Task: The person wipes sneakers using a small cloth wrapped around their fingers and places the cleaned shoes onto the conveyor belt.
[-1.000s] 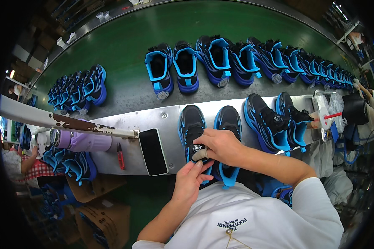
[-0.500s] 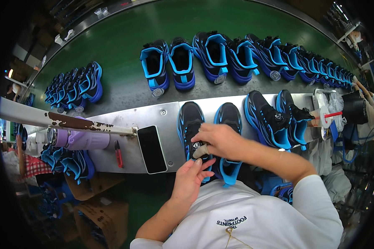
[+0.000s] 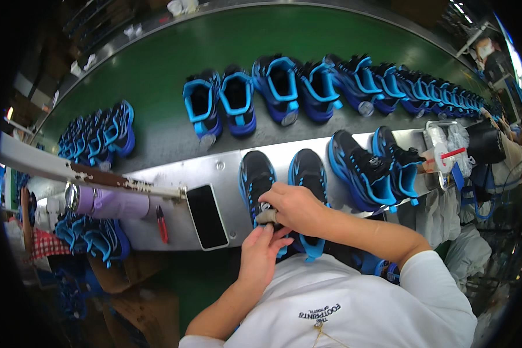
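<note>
Silver metal ledge (image 3: pixel 229 188): purple bottle (image 3: pixel 122 203), red pen-like tool (image 3: pixel 162 225), dark-screened phone (image 3: pixel 206 216), centre shoe pair (image 3: pixel 256 170), right-hand shoe pair (image 3: pixel 349 166). Green-topped table (image 3: pixel 156 75): long shoe row (image 3: pixel 352 87), smaller shoe cluster (image 3: pixel 95 136) at left.

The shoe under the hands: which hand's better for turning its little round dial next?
Probably the right hand: its fingers are right beside the dial, while the left hand is lower, by the heel end of the shoe.

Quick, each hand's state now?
Left hand: fingers bent at a black-and-blue sneaker; grip cannot be told.
Right hand: fingers curled over that sneaker; grip cannot be told.
</note>
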The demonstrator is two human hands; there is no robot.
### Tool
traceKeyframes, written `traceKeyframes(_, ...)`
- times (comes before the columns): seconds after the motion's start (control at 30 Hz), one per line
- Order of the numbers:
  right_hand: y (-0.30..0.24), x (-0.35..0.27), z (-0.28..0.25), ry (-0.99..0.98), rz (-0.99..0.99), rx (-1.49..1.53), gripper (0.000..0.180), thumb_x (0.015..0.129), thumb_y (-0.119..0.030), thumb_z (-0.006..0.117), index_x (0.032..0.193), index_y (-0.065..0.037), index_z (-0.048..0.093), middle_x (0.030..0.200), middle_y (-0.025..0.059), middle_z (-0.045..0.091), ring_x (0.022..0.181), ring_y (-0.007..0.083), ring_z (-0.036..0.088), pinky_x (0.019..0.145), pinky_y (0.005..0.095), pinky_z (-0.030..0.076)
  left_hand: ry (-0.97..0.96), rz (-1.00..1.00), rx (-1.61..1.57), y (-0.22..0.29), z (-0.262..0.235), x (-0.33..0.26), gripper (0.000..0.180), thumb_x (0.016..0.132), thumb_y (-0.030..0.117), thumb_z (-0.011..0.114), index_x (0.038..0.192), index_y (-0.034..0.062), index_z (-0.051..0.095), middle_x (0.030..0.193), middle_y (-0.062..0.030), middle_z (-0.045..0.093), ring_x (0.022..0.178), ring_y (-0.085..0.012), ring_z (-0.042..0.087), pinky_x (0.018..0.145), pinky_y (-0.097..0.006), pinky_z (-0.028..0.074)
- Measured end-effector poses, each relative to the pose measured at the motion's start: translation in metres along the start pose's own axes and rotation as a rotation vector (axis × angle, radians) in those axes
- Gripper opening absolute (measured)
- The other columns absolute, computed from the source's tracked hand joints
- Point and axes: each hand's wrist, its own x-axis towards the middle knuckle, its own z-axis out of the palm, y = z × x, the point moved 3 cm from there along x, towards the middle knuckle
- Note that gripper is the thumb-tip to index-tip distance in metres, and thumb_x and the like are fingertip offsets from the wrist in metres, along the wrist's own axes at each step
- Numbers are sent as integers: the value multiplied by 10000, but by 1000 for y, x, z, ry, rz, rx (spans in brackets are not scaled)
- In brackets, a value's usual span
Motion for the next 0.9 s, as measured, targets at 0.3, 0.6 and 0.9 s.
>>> traceKeyframes(0.3,123,99,-47,-35,69,-687,215,689,-216,686,868,-101,716,982,141,564,996,330,503,849,404,412,-165,675,1591,15,39,-43,313,835,240,685,1105,81,670,1094,-269,532,944,-394,558,859,-431,447)
traceKeyframes(0.6,236,90,-36,-162,338,-792,384,766,-181,692,1131,-299,687,1109,121,567,1116,335,502,859,444,381,-233,645,1930,1,54,12,222,910,286,561,982,102,663,685,-101,599,580,-275,603,493,-399,493)
traceKeyframes(0.9,108,168,-36,-128,258,-286,574,824,-523,630,1261,-156,569,985,176,651,919,352,645,736,451,516,-120,701,1848,10,34,30,181,861,271,625,846,96,665,569,-122,572,520,-312,603,462,-411,492)
